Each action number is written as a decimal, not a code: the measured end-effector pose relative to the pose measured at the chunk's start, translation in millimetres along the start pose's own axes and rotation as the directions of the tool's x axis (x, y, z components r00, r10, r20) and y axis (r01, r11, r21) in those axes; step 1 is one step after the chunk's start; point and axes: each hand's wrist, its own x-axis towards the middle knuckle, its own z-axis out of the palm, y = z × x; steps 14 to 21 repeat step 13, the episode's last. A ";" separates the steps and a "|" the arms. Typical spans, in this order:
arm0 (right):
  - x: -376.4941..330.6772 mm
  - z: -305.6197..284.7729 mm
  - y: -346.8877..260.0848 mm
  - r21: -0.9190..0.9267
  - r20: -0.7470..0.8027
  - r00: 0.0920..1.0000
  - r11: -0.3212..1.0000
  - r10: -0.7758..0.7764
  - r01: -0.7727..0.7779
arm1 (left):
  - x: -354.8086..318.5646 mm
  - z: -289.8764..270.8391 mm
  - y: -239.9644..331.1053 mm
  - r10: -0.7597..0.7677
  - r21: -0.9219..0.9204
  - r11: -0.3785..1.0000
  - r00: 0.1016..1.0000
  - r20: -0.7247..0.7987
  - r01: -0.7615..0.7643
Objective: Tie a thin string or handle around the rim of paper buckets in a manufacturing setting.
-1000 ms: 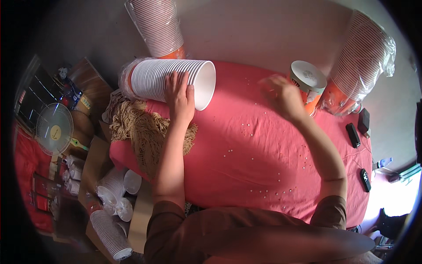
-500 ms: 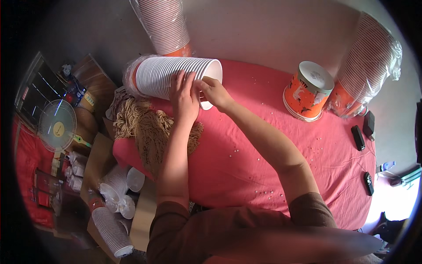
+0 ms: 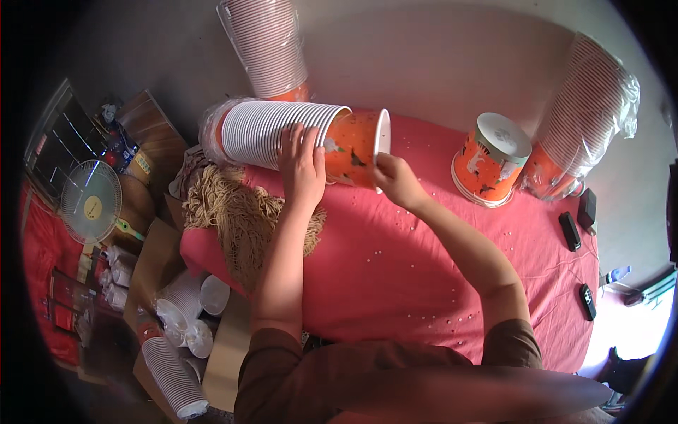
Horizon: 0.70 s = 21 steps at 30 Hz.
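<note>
A stack of nested paper tubs (image 3: 261, 131) lies on its side on the red-covered table (image 3: 395, 283), white rims showing. My left hand (image 3: 302, 164) presses down on the stack near its open end. My right hand (image 3: 394, 180) grips the rim of an orange patterned tub (image 3: 353, 147) that sticks partway out of the stack's end. One more orange tub (image 3: 491, 159) stands upside down to the right, apart from both hands.
Two plastic-wrapped tub stacks stand at the back (image 3: 268, 46) and far right (image 3: 586, 116). A tan fringed cloth (image 3: 240, 219) hangs over the table's left edge. Dark remotes (image 3: 569, 230) lie at right. A small fan (image 3: 90, 201), cardboard boxes and loose white cups (image 3: 183, 311) fill the floor left.
My right hand came from the upside-down tub at right to the lying stack, and has drawn one orange tub partway out of its end. My left hand stayed on the stack.
</note>
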 end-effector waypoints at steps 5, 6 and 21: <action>-30.7 -52.6 -1.9 0.179 -0.018 1.000 0.984 -0.006 0.009 | -4.6 -2.9 9.6 -0.088 0.021 0.996 0.996 -0.019 0.088; -35.8 -61.1 -8.6 0.197 -0.022 1.000 0.980 0.005 -0.001 | -7.5 -4.4 11.5 -0.043 0.059 0.997 0.998 -0.053 0.047; -47.2 -110.4 -31.2 0.064 0.133 0.991 0.997 0.028 -0.036 | -7.9 -11.0 61.9 0.080 -0.507 0.860 0.997 0.017 -0.060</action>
